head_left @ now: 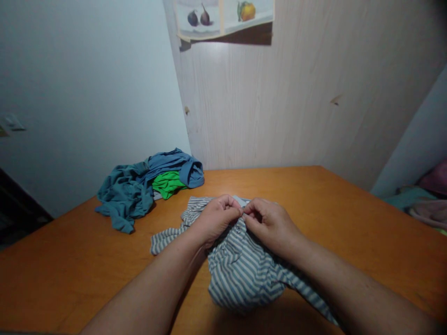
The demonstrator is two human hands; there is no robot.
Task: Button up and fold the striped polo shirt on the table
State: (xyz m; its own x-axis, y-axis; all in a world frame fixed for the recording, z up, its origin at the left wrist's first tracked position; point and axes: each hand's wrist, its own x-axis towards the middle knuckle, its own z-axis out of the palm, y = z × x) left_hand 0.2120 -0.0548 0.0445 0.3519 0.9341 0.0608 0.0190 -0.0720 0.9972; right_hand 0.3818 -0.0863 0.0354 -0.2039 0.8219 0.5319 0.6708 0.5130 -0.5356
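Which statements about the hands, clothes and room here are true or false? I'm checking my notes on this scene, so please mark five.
1. The left hand and the right hand both hold the striped garment. True.
2. The green cloth lies to the right of the striped garment. False: the green cloth is to its left, beside blue clothing.
3. A picture of fruit is on the wall. True.
4. The table is white. False: the table is orange-brown.
5. The two hands are close together. True.
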